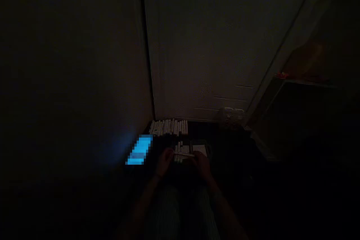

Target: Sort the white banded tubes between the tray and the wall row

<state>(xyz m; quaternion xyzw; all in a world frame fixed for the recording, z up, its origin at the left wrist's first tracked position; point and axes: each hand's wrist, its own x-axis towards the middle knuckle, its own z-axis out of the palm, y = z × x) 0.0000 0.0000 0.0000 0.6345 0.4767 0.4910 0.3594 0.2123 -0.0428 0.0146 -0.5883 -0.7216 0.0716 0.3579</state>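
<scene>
The scene is very dark. My left hand (167, 156) and my right hand (201, 160) pinch the two ends of a slim pale stick (184, 154), held level between them. It looks like a marker, but its kind is too dim to make out. Just beneath and behind it is a dark case (208, 144) with several similar pale sticks (177, 147) upright on its left side. In its right part lies a flat whitish sheet or block (200, 149).
Behind the case, a row of several pale sticks (168, 126) stands along the wall (202, 63). A bright blue screen (140, 150) glows at left. A clear container (233, 116) sits at back right. A shelf edge (306, 81) runs along the right.
</scene>
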